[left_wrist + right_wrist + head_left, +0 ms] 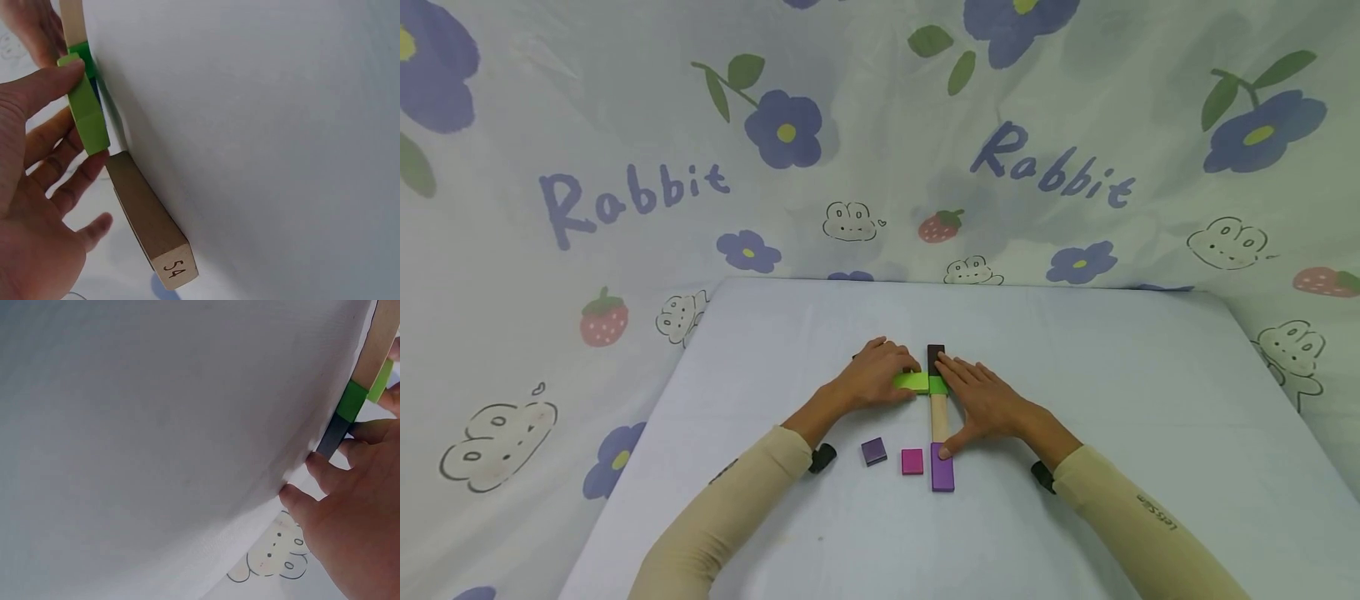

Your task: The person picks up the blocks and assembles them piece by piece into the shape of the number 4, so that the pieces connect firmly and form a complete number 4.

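Note:
In the head view a row of wooden blocks runs down the table: a dark block [936, 357], a small green block [937, 385], a bare-wood block [939, 418] and a purple block [942, 475]. My left hand [871, 375] pinches a lime-green block [913, 382] between thumb and fingers, its end right at the green block. With fingers spread, my right hand [988, 406] lies along the row's right side. Its fingertips touch the dark block and its thumb rests on the purple one.
A brown block [150, 212] marked 54 lies beyond my left hand, mostly hidden by it in the head view. Nearer me on the white table [1112, 517] are a dark purple block [874, 452] and a pink block [912, 462]. A printed curtain [880, 150] hangs behind the table.

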`<state>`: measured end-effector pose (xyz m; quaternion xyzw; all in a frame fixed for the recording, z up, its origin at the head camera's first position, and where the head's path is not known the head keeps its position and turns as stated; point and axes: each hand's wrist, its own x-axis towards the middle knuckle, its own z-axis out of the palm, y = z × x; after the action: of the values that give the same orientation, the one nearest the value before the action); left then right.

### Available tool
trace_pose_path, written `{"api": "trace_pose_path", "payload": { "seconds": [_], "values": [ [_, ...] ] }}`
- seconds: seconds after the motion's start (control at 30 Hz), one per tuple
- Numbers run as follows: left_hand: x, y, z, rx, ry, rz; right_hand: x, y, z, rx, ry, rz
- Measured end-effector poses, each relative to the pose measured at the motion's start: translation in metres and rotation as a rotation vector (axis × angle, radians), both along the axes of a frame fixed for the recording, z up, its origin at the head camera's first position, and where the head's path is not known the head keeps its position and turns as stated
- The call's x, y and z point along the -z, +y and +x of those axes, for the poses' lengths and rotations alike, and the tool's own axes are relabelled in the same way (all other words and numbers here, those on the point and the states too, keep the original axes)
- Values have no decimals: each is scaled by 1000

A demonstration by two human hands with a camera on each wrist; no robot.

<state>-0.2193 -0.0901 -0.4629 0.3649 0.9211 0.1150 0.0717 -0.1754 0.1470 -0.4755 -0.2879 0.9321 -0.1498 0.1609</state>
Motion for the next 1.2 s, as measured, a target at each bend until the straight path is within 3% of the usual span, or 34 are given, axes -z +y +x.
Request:
{"api": "trace_pose_path", "payload": {
  "seconds": [1.2],
  "values": [
    [6,2,0,16,10,-32,1,0,1,2,1,9]
  ]
}}
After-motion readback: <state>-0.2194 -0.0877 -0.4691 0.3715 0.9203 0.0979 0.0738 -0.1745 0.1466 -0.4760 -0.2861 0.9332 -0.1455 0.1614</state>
